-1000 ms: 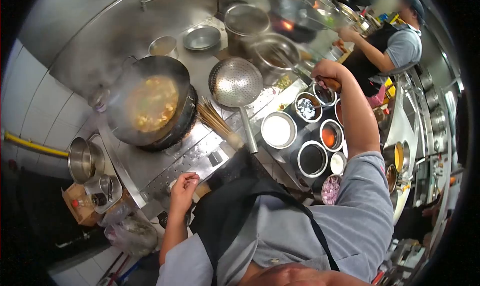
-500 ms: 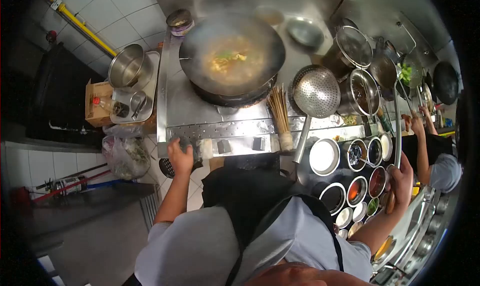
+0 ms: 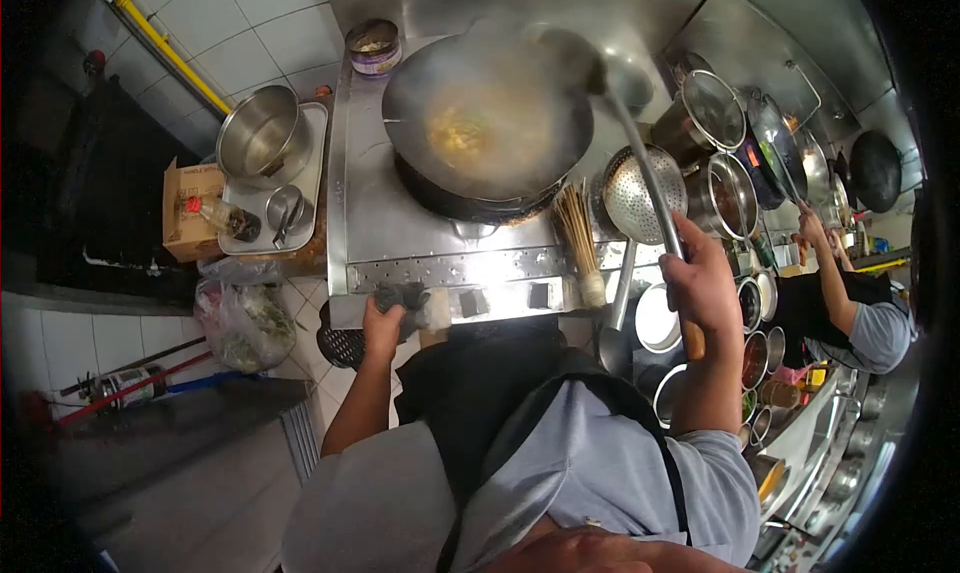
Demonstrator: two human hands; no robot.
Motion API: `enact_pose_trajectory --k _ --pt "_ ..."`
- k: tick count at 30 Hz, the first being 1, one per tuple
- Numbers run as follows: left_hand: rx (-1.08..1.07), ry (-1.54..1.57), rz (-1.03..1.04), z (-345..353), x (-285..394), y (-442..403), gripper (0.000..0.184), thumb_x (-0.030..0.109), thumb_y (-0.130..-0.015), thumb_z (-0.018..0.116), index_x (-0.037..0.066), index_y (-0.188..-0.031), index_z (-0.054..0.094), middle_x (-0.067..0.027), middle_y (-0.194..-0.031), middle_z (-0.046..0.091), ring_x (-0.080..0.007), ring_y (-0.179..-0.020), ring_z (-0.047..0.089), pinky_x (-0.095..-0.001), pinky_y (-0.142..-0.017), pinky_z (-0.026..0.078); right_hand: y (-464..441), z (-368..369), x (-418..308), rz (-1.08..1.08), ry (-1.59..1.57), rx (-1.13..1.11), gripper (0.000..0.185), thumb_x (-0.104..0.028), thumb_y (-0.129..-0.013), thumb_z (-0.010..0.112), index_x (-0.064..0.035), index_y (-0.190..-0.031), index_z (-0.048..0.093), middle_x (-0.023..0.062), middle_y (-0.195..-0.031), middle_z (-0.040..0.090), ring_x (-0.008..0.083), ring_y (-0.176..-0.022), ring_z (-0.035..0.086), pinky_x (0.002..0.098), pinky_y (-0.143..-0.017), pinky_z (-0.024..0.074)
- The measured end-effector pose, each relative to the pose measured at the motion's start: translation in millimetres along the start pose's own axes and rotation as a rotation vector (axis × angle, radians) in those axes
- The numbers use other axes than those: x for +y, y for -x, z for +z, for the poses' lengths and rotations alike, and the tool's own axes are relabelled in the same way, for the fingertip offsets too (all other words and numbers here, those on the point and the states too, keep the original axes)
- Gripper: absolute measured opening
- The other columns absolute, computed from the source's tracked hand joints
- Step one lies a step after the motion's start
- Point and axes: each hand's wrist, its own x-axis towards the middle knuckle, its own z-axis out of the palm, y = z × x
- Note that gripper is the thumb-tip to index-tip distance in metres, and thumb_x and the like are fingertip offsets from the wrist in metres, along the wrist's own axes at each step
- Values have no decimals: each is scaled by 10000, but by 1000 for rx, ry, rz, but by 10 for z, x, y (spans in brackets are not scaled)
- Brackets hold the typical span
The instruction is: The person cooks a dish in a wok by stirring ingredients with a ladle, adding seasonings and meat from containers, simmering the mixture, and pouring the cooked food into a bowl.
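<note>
A wok (image 3: pixel 560 163) stands on the stove, steam rising over the yellowish food (image 3: pixel 460 138) inside it. My right hand (image 3: pixel 706 281) is closed round the long handle of a ladle (image 3: pixel 648 168), whose dark head reaches the wok's right rim, blurred by steam. Down at the stove's front left edge, my left hand (image 3: pixel 382 327) grips a dark cloth (image 3: pixel 404 297). Between the wok and my right hand are a bamboo brush (image 3: pixel 577 235) and a perforated strainer (image 3: pixel 632 198), partly behind the ladle's handle.
Seasoning pots, including a white-filled one (image 3: pixel 657 318), stand to the right. A metal pot (image 3: pixel 262 133) and a bottle (image 3: pixel 225 218) are at the left, near an open can (image 3: pixel 374 48). A co-worker (image 3: pixel 850 308) handles another wok at far right.
My right hand has swung the ladle leftward from above the seasoning pots to the wok's right side. My left hand stays at the cloth. The co-worker's wok has tilted or moved.
</note>
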Motion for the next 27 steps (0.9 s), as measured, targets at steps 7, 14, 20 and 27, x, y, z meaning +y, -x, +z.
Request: enact_pose_trajectory --k 7,14,20,27 --pt "-326 597 -253 509 566 -41 387 197 -887 690 -27 -1184 582 -102 -1042 656 -186 -913 631 -344 -777 529 -1107 779 555 -106 179 -42 538 -114 -851 573 -79 -1380 484 166 -895 655 242 -704 642 346 -635 516" --pt "-288 905 -394 1384 1125 -68 455 369 -985 572 -47 -1169 562 -118 -1125 646 -226 -1006 633 -380 -892 514 -2018 1171 740 -229 419 -81 538 -182 -898 574 -122 -1416 440 256 -995 660 400 -929 649 458 -844 515" --pt "-459 1254 -487 1839 1387 -252 469 412 -990 541 39 -1272 507 -101 -1244 603 -270 -1155 587 -466 -993 473 -1696 270 295 -310 931 -242 600 -144 -869 586 -255 -1436 425 252 -1006 663 419 -934 645 493 -810 506" --pt "-333 1175 -545 2118 1407 -470 353 282 -900 648 25 -1135 589 -118 -1081 657 -267 -984 647 -424 -884 525 -2126 447 567 -338 662 -64 524 -260 -928 593 -91 -1401 446 247 -1095 655 439 -1018 617 477 -882 490"
